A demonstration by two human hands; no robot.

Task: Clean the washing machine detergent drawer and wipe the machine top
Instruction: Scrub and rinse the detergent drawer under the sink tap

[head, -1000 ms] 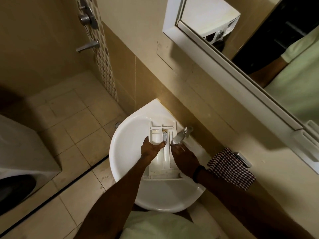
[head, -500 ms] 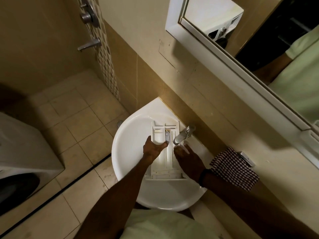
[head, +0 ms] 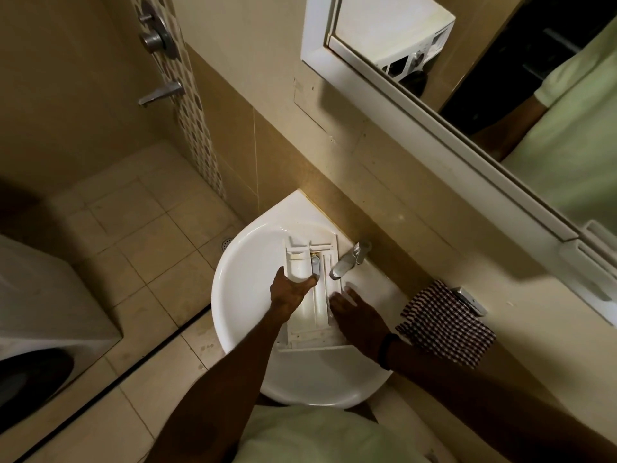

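One white sink (head: 247, 295) is seen nearest, and one detergent drawer (head: 314, 315) is laid lengthwise in its bowl. The drawer's left side is gripped by the left hand (head: 290, 290); the right hand (head: 359, 317) is rested open-fingered against its right edge. One tap (head: 347, 260) is mounted just beyond. One checked cloth (head: 444, 324) is hung to the right.

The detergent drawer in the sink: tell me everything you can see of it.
The detergent drawer is a long white tray, plastic by its look, divided lengthwise into compartments, with a grey insert near its far end. It lies flat in the white sink, its front panel nearest the person, beside the tap. The left hand holds its left side; the right hand rests at its right edge.
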